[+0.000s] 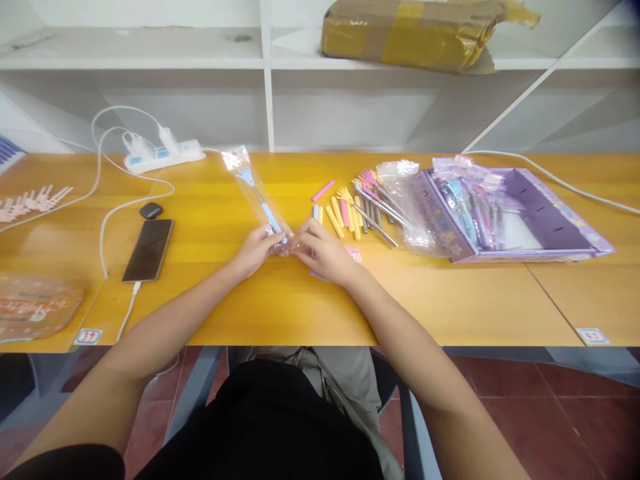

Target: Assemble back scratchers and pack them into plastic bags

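Note:
A back scratcher (271,217) with a light blue hand-shaped head, a metal rod and a blue handle lies inside a clear plastic bag (253,193). My left hand (257,251) is closed round its handle end through the plastic. At the bag's near end, the fingers of my right hand (323,251) pinch the film; the exact grip is partly hidden. Just beyond my right hand are loose yellow handles (335,221), a pink handle (323,191) and several metal rods with yellow and pink hand-shaped heads (370,178). A pink printed card (353,254) shows partly beside my right wrist.
To the right, a purple cardboard tray (555,207) holds bagged back scratchers, with clear bags (425,230) beside it. A phone (149,251), an earbud case (151,211), a power strip (165,155) and white cables are on the left. A taped box (410,33) sits on the shelf.

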`<state>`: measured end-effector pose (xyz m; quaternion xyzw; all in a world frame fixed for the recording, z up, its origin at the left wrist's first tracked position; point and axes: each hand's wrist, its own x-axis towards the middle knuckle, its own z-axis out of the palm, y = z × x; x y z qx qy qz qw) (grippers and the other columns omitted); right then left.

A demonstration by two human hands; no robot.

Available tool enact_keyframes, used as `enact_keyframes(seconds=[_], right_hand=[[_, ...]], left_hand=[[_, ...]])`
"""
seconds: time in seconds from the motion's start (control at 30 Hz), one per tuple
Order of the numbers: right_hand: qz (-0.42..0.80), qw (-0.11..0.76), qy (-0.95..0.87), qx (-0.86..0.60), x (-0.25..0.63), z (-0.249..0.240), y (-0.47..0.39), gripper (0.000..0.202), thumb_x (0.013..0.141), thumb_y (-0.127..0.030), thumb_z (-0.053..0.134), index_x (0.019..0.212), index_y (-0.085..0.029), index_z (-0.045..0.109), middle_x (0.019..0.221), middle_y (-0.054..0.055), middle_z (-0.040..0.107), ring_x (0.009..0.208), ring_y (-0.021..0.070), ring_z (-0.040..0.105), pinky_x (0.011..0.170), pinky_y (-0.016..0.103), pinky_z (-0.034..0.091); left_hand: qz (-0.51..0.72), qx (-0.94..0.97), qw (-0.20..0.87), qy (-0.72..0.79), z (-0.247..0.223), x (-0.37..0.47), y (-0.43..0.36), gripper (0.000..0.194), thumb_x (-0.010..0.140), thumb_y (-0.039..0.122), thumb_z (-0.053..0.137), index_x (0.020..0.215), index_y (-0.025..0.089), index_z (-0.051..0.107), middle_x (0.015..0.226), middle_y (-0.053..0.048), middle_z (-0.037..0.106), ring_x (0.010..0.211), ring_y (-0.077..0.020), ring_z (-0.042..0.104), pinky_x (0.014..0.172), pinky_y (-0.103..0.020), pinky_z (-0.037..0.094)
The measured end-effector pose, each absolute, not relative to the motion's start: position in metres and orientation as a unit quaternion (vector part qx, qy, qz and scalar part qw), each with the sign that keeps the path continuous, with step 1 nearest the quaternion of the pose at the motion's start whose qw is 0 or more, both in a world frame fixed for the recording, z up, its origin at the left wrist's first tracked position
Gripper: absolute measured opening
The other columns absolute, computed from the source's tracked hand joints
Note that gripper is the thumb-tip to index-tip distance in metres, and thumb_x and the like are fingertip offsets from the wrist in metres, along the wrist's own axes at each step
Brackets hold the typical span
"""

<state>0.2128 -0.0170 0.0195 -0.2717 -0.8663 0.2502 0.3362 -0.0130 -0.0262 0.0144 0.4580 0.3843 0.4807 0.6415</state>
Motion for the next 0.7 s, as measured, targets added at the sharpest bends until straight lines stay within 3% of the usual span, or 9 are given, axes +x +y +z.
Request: enact_keyframes(seconds=[0.27, 0.47, 0.7], right_hand=[[0.232, 0.378, -0.855, -0.271, 0.2131, 0.0254, -0.0176, 0.011, 0.109, -0.033, 0.062, 0.107, -0.026, 0.07, 0.114, 0.01, 0.063, 0.098, 0.0249, 0.063, 0.086, 0.04, 0.055], [0.242, 0.366, -0.852, -0.285, 0.2116, 0.0246, -0.0176, 0.012, 0.109, -0.034, 0.064, 0.101, -0.025, 0.065, 0.101, 0.006, 0.064, 0.086, 0.0223, 0.061, 0.079, 0.036, 0.05], [0.257, 0.367, -0.835, -0.319, 0.2123, 0.0206, -0.0168, 0.008, 0.107, -0.031, 0.066, 0.102, -0.025, 0.065, 0.091, 0.004, 0.066, 0.078, 0.0205, 0.06, 0.074, 0.034, 0.048]], left_hand=[[0.432, 0.538, 0.603, 0.401, 0.0106, -0.0141, -0.0249, 0.043, 0.081, 0.053, 0.094, 0.095, 0.016, 0.076, 0.078, -0.004, 0.074, 0.067, -0.0155, 0.068, 0.066, -0.028, 0.057], [0.429, 0.543, 0.625, 0.362, 0.0094, -0.0164, -0.0266, 0.053, 0.085, 0.069, 0.084, 0.099, 0.018, 0.076, 0.082, -0.005, 0.074, 0.068, -0.0175, 0.07, 0.065, -0.031, 0.057], [0.392, 0.592, 0.587, 0.388, 0.0109, -0.016, -0.0266, 0.044, 0.081, 0.054, 0.092, 0.099, 0.018, 0.075, 0.077, -0.002, 0.07, 0.068, -0.017, 0.065, 0.068, -0.032, 0.055]])
